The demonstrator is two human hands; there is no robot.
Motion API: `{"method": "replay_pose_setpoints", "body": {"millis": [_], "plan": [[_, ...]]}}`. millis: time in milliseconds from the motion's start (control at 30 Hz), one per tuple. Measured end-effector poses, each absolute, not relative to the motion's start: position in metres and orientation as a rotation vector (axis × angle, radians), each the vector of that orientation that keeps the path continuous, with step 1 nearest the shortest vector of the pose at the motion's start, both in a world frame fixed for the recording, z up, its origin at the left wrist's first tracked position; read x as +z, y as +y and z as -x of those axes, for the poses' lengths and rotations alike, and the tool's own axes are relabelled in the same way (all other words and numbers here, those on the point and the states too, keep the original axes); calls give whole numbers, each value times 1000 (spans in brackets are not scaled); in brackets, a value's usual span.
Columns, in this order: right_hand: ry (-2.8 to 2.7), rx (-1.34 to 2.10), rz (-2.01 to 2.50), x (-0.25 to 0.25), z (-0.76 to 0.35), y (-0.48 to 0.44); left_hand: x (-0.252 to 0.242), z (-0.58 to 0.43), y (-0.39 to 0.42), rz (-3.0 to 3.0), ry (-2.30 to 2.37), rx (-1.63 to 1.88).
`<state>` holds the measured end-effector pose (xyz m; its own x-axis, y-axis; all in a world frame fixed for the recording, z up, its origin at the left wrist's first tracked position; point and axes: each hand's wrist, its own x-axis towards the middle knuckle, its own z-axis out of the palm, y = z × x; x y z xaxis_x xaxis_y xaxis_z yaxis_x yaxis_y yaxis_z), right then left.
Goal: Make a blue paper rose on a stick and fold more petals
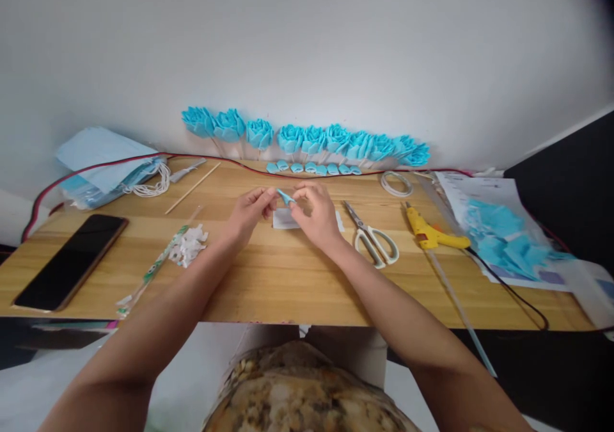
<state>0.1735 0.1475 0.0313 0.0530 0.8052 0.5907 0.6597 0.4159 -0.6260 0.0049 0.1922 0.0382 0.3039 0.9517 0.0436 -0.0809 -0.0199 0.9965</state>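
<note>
Near the middle of the wooden table, a small rolled piece of blue material (286,196) is held between my two hands. My left hand (255,208) has its fingers closed at the piece's left end; they may be gripping its tip. From the other side, my right hand (314,209) pinches the piece between thumb and fingers. Beneath the hands a white paper (284,219) lies partly covered. Just right of my right hand rest scissors with pale handles (374,240). Behind the hands runs a row of small folded blue pieces (311,168).
Blue flowers on sticks (289,139) lean along the wall. On the left are face masks (103,163), a wooden stick (192,189), white scraps (189,245) and a phone (71,262). On the right are a tape roll (396,184), a yellow glue gun (432,233) and cut blue pieces (508,240).
</note>
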Motion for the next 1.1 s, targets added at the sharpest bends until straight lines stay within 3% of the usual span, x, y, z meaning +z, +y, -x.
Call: {"method": "replay_pose_setpoints", "body": {"millis": [133, 300, 500, 700, 833, 1100], "plan": [[-1455, 654, 1208, 28, -176, 150, 36, -5, 194, -1258, 937, 1012], [-1377, 826, 1218, 24, -172, 152, 33, -4, 194, -1314, 889, 937], [-1478, 599, 1274, 67, -190, 137, 43, 15, 215, -1381, 1038, 958], [-1388, 357, 1338, 118, -236, 56, 63, 17, 256, -1865, 1411, 603], [-1200, 411, 1477, 89, -266, 9, 56, 7, 272, -2030, 1487, 421], [-1009, 404, 1606, 14, -305, -24, 50, 0, 292, -2453, 1512, 535]]}}
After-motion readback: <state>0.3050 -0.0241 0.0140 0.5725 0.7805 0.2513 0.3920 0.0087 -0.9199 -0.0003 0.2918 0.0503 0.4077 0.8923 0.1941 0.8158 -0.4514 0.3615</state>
